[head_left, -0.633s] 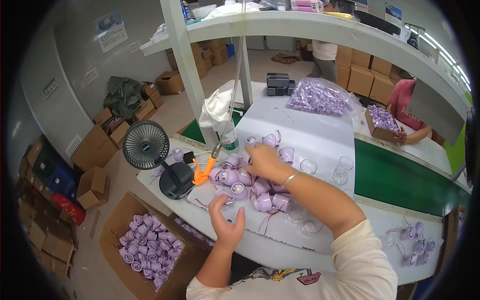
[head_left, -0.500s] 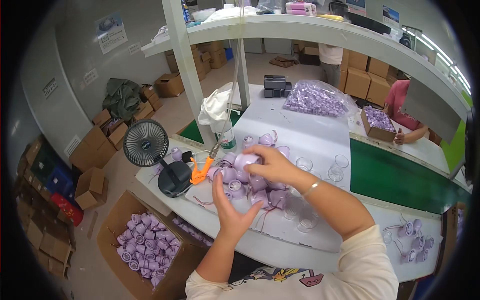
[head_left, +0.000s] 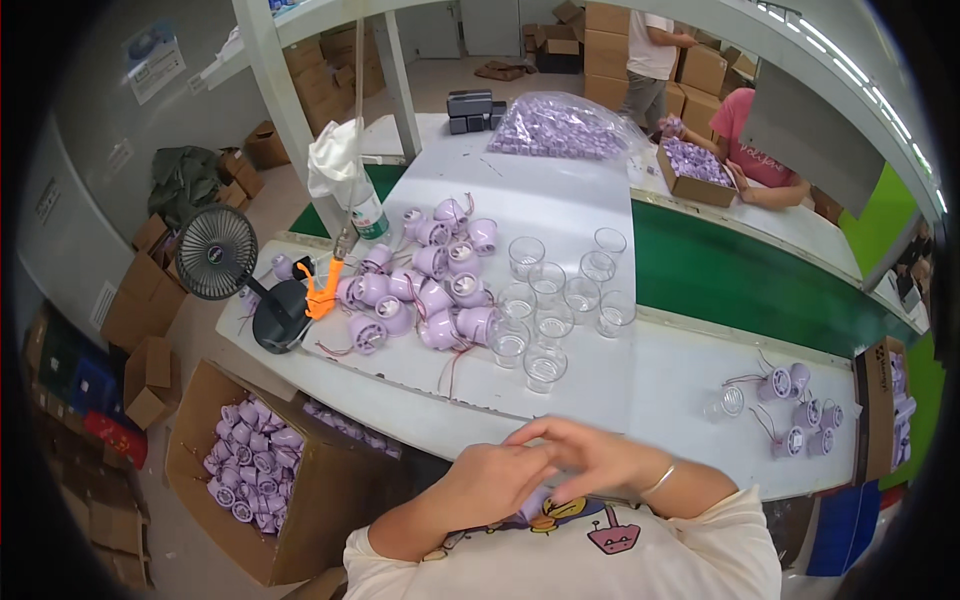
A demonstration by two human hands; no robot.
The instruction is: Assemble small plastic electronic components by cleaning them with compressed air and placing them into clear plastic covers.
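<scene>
My left hand (head_left: 497,478) and my right hand (head_left: 594,458) meet close to my body, just off the table's front edge. Both are closed around a lavender cup-shaped housing (head_left: 532,504), mostly hidden under the fingers. My right fingers reach over the left ones and are slightly blurred. Beyond them, a cluster of lavender housings (head_left: 437,297) with thin red wires lies on the white table (head_left: 480,388). To its right stand several clear plastic cups (head_left: 545,368).
An orange-handled tool (head_left: 322,290) hangs beside a black fan (head_left: 217,252). A carton (head_left: 335,505) of lavender housings stands at lower left. More housings (head_left: 806,412) sit at right, near a clear cup (head_left: 725,402). Across the green strip (head_left: 720,290), a co-worker (head_left: 750,140) handles a box of parts.
My right hand has lifted a lavender housing from the cluster and drawn it back toward my body. My left hand has come back to meet it. The view has shifted.
</scene>
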